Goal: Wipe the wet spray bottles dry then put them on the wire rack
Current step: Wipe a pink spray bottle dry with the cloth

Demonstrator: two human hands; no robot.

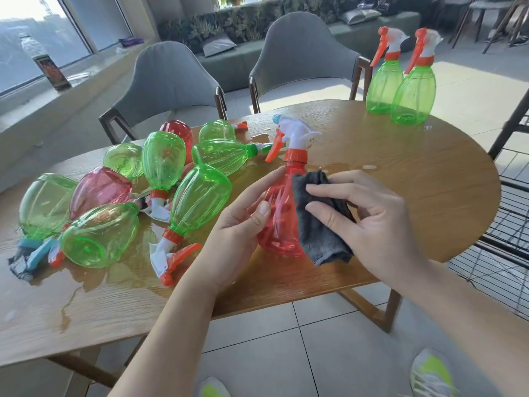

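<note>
Table wood-grained, oval, puddled; tiled floor, grey chairs behind. Left hand fingers curl round red spray bottle above near edge; right hand presses grey cloth against it.

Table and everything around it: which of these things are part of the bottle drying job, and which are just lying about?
Part of the job:
red spray bottle, held by the left hand
grey cloth, pressed on it by the right hand
pile of bottles lying on the wet table
two upright green bottles
wire rack

Just lying about:
two grey chairs
dark bottle on the sill
</note>
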